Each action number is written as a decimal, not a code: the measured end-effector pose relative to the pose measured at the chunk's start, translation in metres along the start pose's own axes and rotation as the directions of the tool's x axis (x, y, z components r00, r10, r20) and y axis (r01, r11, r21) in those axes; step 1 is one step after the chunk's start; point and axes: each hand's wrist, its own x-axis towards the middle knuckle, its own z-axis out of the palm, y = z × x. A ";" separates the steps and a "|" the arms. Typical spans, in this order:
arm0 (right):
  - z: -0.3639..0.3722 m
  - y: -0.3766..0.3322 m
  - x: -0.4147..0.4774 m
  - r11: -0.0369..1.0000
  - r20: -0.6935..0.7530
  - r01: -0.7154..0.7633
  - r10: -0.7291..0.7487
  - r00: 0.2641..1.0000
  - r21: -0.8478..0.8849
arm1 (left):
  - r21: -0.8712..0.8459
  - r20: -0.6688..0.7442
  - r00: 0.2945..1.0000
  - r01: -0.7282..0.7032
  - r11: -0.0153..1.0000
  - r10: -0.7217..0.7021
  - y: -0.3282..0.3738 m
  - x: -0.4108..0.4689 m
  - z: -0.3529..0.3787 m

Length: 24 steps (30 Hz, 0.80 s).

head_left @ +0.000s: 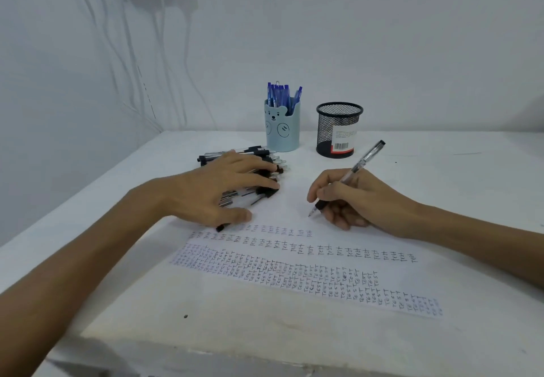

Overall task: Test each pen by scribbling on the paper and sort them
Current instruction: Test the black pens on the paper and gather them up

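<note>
My right hand (350, 200) pinches a black pen (362, 163), with its tip near the paper (265, 254). My left hand (217, 188) lies flat, fingers wide, on the pile of pens (235, 152). If that hand slips, I think the pens may roll and mix up.

White table (441, 170), front edge worn. Paper sheet (294, 254) flat at centre, covered in rows of writing. Heap of black-and-clear pens (212, 158) at paper's far left corner. Light-blue bear cup (282, 135) upright behind paper. Black mesh cup (332, 129) behind paper, further right. Dark speck (185, 316) in front of paper.
</note>
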 end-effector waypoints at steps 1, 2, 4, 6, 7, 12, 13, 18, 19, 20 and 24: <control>-0.002 0.000 -0.001 1.000 0.010 -0.008 0.008 1.000 -0.015 | 0.005 -0.001 1.000 -0.004 1.000 0.004 -0.004 0.000 0.001; -0.004 0.001 -0.001 1.000 0.014 -0.017 0.017 1.000 -0.026 | 0.013 -0.007 1.000 -0.015 1.000 0.015 -0.007 0.000 0.002; -0.008 0.001 -0.004 0.999 0.004 -0.035 0.035 0.999 -0.036 | 0.033 -0.020 0.999 -0.034 0.999 0.034 -0.008 0.001 0.003; -0.012 0.001 -0.008 0.998 -0.008 -0.048 0.048 0.999 -0.040 | 0.017 -0.046 0.998 -0.043 0.999 0.044 -0.006 0.002 0.004; -0.014 0.000 -0.010 0.998 -0.013 -0.054 0.053 0.998 -0.040 | -0.008 -0.059 0.997 -0.052 0.999 0.051 -0.005 0.002 0.004; -0.024 0.001 -0.017 0.994 -0.030 -0.108 0.107 0.994 -0.031 | -0.086 -0.094 0.992 -0.091 0.992 0.083 -0.003 0.004 0.009; -0.025 0.000 -0.017 0.993 -0.031 -0.120 0.120 0.992 -0.017 | -0.077 -0.085 0.993 -0.090 0.993 0.083 -0.004 0.004 0.009; -0.024 -0.005 -0.012 0.983 -0.015 -0.182 0.181 0.983 -0.028 | -0.075 0.027 1.000 0.008 0.997 -0.006 0.002 0.003 0.006; -0.023 -0.006 -0.011 0.982 -0.012 -0.186 0.186 0.983 -0.037 | -0.095 0.056 0.998 0.028 0.995 -0.022 0.003 0.002 0.005; -0.022 -0.008 -0.010 0.982 -0.012 -0.186 0.185 0.983 -0.046 | -0.115 0.078 0.997 0.039 0.993 -0.030 0.003 0.002 0.003; -0.012 -0.012 -0.003 0.989 0.012 -0.125 0.126 0.992 -0.076 | -0.138 0.122 0.992 0.058 0.989 -0.041 0.001 0.001 0.002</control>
